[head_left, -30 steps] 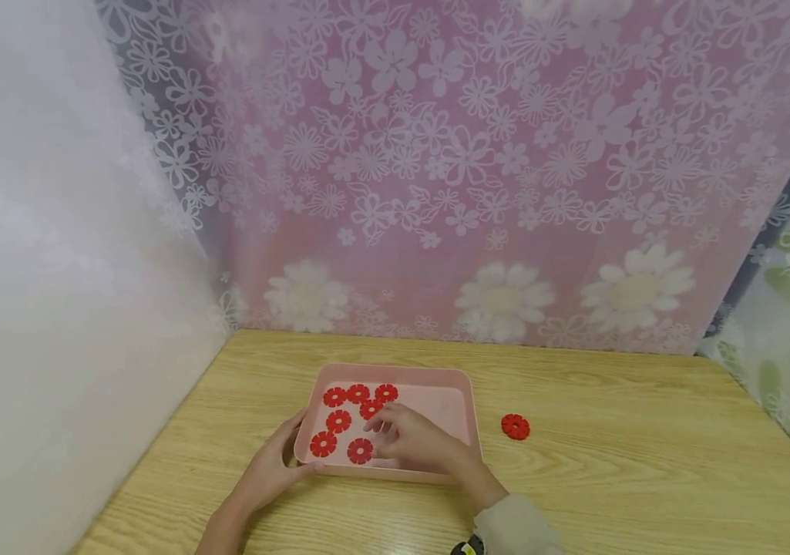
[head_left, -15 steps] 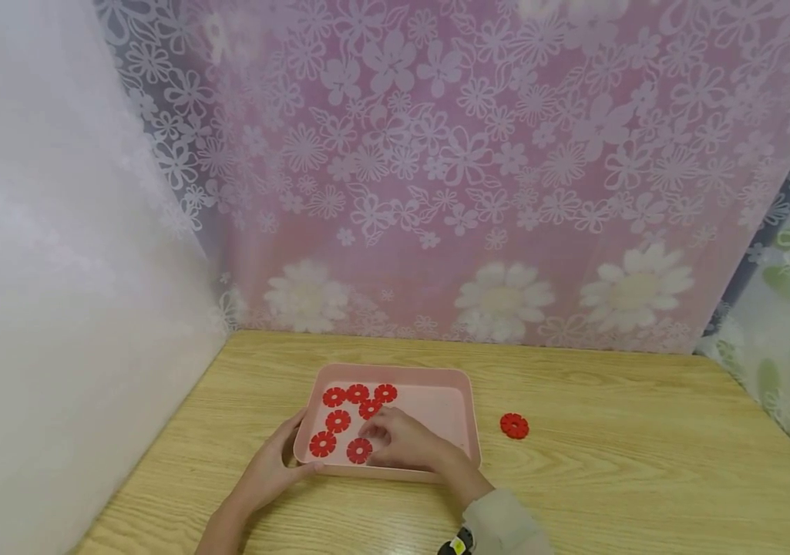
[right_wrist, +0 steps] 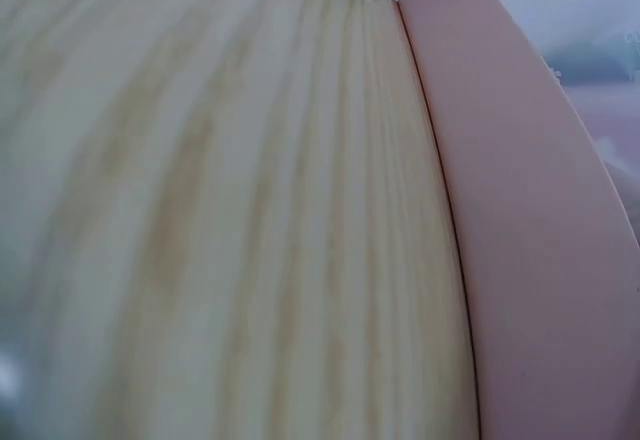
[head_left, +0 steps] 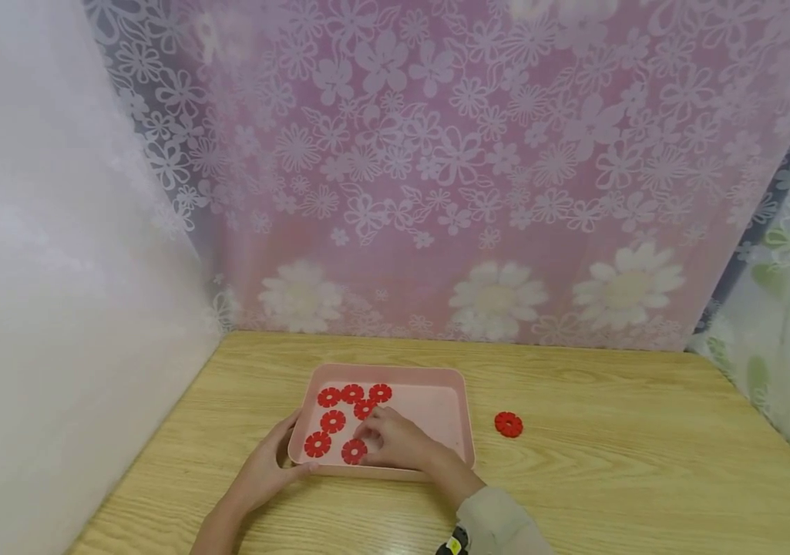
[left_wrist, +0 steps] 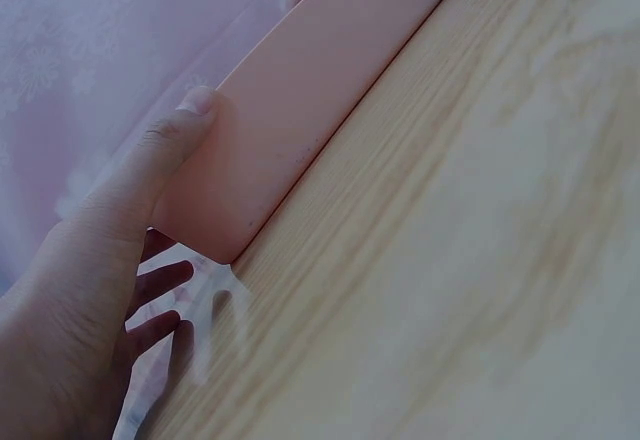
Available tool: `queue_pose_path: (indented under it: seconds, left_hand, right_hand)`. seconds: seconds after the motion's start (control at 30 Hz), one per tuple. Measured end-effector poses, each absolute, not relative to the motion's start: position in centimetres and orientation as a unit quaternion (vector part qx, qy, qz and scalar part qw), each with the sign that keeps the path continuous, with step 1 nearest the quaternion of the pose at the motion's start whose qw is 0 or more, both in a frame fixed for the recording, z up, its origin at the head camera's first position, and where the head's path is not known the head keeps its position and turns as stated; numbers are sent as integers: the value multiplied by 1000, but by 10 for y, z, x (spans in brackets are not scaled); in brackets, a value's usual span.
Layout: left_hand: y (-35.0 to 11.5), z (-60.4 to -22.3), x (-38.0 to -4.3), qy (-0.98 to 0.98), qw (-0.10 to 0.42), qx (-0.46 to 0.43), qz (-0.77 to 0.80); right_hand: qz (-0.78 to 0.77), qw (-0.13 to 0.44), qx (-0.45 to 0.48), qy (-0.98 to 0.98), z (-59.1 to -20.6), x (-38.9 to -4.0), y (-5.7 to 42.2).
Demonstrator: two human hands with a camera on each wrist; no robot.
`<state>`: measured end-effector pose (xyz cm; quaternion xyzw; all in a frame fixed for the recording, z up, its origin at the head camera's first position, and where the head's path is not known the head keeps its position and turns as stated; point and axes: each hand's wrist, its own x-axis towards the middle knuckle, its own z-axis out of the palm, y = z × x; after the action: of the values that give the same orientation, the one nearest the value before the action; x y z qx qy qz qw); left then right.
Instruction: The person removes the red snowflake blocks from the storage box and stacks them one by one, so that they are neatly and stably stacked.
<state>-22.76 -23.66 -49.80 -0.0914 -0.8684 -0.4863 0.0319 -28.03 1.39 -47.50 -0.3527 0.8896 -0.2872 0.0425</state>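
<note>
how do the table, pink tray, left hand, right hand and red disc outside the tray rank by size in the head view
1. Table
2. Pink tray
3. Left hand and right hand: too alike to rank
4. Red disc outside the tray

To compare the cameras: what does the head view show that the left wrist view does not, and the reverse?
Only the head view: the inside of the pink tray with seven visible red discs, the lone disc right of it on the table, and the beige sleeve.
Only the left wrist view: small dark marks low on the tray's outer wall.
Both: the left hand at the tray's near left corner, the tray, the table.
</note>
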Motion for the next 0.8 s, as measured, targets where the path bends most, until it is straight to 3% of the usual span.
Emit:
queue_pose_path:
  seconds: [0.8]
  left_hand:
    - [-236, -498, -227, -868, 35, -95, -487]
  right_hand:
    - [-318, 26, -335, 887, -470, -279, 16]
